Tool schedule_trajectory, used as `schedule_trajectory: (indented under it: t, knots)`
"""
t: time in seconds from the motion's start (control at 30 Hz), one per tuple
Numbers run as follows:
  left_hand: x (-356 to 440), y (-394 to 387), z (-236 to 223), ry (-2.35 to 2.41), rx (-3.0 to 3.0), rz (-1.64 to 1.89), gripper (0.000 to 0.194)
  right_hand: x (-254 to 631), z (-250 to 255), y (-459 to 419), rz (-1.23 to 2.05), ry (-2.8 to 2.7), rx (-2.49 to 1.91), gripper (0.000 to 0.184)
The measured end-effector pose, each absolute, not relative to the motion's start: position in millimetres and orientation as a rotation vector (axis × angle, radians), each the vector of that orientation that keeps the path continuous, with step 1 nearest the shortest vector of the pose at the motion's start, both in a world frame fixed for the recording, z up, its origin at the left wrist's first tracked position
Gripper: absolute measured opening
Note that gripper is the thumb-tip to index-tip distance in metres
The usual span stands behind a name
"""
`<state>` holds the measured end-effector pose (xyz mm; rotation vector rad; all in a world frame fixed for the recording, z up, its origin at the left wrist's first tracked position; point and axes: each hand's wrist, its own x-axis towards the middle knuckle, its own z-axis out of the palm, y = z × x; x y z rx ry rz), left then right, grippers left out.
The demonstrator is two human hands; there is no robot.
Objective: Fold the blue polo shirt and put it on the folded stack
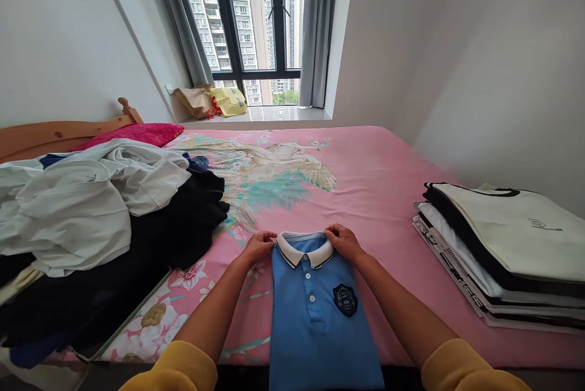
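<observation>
A blue polo shirt (297,318) with a white collar and a dark chest badge lies front side up at the bed's near edge, its sides folded in and its lower part hanging toward me. My left hand (259,246) pinches the shirt at the shoulder beside the collar's left end. At the opposite shoulder, my right hand (343,241) grips the fabric close to the collar's right end. Both hands rest near the bed surface, fingers closed on the cloth. The shirt's bottom hem is out of view.
A loose heap of white and black clothes (82,214) covers the left of the bed. A neat stack of folded clothes (516,239) stands on the right. The pink patterned bedsheet (365,178) stretches back toward a window sill holding a brown paper bag (194,100) and a yellow bag (228,102).
</observation>
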<state>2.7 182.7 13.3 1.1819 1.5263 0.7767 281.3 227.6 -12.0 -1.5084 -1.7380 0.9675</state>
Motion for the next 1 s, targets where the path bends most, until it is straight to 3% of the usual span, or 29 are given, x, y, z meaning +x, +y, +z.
schedule_trajectory:
  t: [0.13,0.33,0.47,0.67,1.0]
  knots:
    - [-3.8,177.5,6.7,1.510,1.191,0.749,0.024,300.7,-14.3,221.6,1.047,-1.612,-1.448,0.038]
    - [-10.9,179.0,0.1,1.541,1.189,0.722,0.009,337.6,-21.6,206.8,1.290,-1.607,-1.378,0.030]
    - [-9.6,180.2,-1.4,1.513,1.193,0.710,0.016,336.2,-24.8,214.5,1.245,-1.771,-1.476,0.033]
    - [-9.6,178.5,4.2,1.474,1.239,0.653,0.020,327.6,-26.6,230.2,1.193,-1.831,-1.584,0.009]
    - [-15.1,183.8,4.7,1.479,1.300,0.596,0.020,328.6,-24.3,225.7,1.132,-1.858,-1.644,0.004]
